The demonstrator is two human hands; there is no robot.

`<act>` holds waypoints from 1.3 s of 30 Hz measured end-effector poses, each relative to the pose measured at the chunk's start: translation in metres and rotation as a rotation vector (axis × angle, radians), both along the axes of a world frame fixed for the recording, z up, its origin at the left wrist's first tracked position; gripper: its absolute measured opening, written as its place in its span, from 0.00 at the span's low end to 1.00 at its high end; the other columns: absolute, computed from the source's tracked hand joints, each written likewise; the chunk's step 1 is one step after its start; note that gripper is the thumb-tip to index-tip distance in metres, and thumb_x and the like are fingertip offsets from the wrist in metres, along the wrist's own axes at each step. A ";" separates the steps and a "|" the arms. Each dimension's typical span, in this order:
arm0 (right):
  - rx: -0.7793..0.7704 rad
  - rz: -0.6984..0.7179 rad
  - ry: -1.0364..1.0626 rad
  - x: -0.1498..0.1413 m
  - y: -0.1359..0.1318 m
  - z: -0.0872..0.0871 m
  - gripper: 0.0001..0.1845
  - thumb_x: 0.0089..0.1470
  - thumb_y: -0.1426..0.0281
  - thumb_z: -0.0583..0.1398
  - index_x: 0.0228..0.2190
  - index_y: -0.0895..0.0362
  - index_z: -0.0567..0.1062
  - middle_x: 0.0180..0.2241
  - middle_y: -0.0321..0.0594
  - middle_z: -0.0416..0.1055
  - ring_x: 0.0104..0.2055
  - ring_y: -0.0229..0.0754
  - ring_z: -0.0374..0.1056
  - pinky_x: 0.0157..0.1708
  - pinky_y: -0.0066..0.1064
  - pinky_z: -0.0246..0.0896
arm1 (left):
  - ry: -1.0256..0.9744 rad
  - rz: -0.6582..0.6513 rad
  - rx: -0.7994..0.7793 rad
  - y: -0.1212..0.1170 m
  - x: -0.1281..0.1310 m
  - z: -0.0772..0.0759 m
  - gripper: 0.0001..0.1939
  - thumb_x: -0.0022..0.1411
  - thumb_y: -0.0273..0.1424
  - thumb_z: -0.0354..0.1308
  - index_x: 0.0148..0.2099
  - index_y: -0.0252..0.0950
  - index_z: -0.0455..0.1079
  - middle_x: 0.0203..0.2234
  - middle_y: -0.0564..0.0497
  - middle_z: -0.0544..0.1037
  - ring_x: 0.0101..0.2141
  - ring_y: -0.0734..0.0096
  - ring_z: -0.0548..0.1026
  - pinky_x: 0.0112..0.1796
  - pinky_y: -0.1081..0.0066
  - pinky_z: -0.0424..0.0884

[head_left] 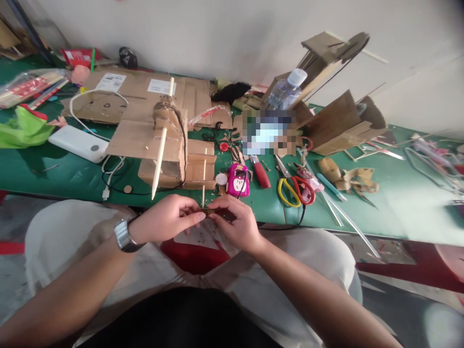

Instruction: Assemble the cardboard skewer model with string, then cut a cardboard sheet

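Note:
My left hand, with a metal watch on its wrist, and my right hand meet at the table's front edge. Between their thumbs and fingers they pinch a small, thin brown piece, seen edge-on; its exact kind is unclear. It is at the near end of a thin wooden stick that juts from a cardboard model. Through the model's upper part runs a thicker pointed stick, and a black cord hangs along its side. Beside my right hand lies a pink toy car.
Scissors with yellow and red handles and a red-handled tool lie to the right. Behind them are a clear bottle and cardboard structures. A white power bank with a cable lies left, before flat cardboard.

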State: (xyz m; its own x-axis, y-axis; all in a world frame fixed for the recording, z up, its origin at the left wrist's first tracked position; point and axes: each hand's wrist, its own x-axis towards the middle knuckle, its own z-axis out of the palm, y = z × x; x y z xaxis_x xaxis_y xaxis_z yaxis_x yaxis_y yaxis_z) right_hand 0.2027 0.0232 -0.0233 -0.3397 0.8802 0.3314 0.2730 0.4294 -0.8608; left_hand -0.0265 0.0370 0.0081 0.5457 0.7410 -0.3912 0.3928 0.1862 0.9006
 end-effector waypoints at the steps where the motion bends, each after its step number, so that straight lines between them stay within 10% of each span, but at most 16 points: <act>1: 0.058 0.015 -0.002 0.000 0.000 0.001 0.07 0.63 0.75 0.66 0.43 0.53 0.80 0.41 0.42 0.80 0.44 0.42 0.78 0.45 0.34 0.77 | -0.049 -0.001 -0.077 0.000 0.001 -0.001 0.22 0.71 0.49 0.56 0.38 0.35 0.74 0.30 0.48 0.82 0.27 0.70 0.79 0.24 0.74 0.70; 7: 0.239 0.055 0.021 0.003 -0.003 0.001 0.13 0.63 0.81 0.62 0.41 0.52 0.80 0.45 0.42 0.79 0.48 0.41 0.80 0.49 0.35 0.80 | -0.225 0.071 -0.306 -0.002 0.007 -0.005 0.24 0.65 0.52 0.62 0.37 0.34 0.70 0.23 0.54 0.75 0.21 0.75 0.75 0.19 0.78 0.65; 15: 0.283 0.072 -0.005 0.006 -0.004 0.002 0.14 0.62 0.82 0.62 0.42 0.51 0.80 0.49 0.44 0.76 0.52 0.43 0.79 0.52 0.36 0.80 | -0.260 0.133 -0.229 -0.004 0.012 -0.003 0.16 0.65 0.43 0.65 0.40 0.34 0.72 0.26 0.53 0.76 0.22 0.76 0.74 0.20 0.79 0.66; 21: 0.120 0.163 0.128 0.008 -0.006 0.008 0.17 0.60 0.67 0.68 0.51 0.52 0.78 0.55 0.50 0.71 0.57 0.53 0.75 0.55 0.46 0.78 | -0.211 0.155 0.056 -0.011 0.009 -0.002 0.12 0.70 0.40 0.61 0.42 0.34 0.74 0.27 0.53 0.77 0.25 0.75 0.75 0.25 0.76 0.71; 29: 0.037 0.002 0.059 0.002 -0.005 0.003 0.09 0.60 0.70 0.70 0.42 0.53 0.79 0.39 0.41 0.80 0.39 0.41 0.78 0.39 0.30 0.78 | -0.004 0.079 0.780 -0.012 0.007 0.002 0.05 0.71 0.31 0.61 0.45 0.37 0.76 0.32 0.53 0.81 0.32 0.74 0.77 0.36 0.75 0.72; 39: 0.159 0.038 -0.037 0.005 -0.005 0.005 0.09 0.61 0.74 0.66 0.43 0.54 0.79 0.40 0.44 0.79 0.41 0.42 0.77 0.42 0.33 0.77 | 0.088 -0.018 0.773 -0.010 0.001 0.003 0.05 0.69 0.28 0.59 0.45 0.37 0.76 0.35 0.52 0.83 0.32 0.72 0.79 0.35 0.73 0.72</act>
State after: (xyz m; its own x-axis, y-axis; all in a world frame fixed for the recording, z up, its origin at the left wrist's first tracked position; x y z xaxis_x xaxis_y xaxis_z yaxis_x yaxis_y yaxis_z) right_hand 0.2072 0.0184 -0.0179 -0.3863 0.8039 0.4523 0.2846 0.5703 -0.7706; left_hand -0.0260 0.0274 0.0108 0.5511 0.8122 0.1911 0.4656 -0.4894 0.7373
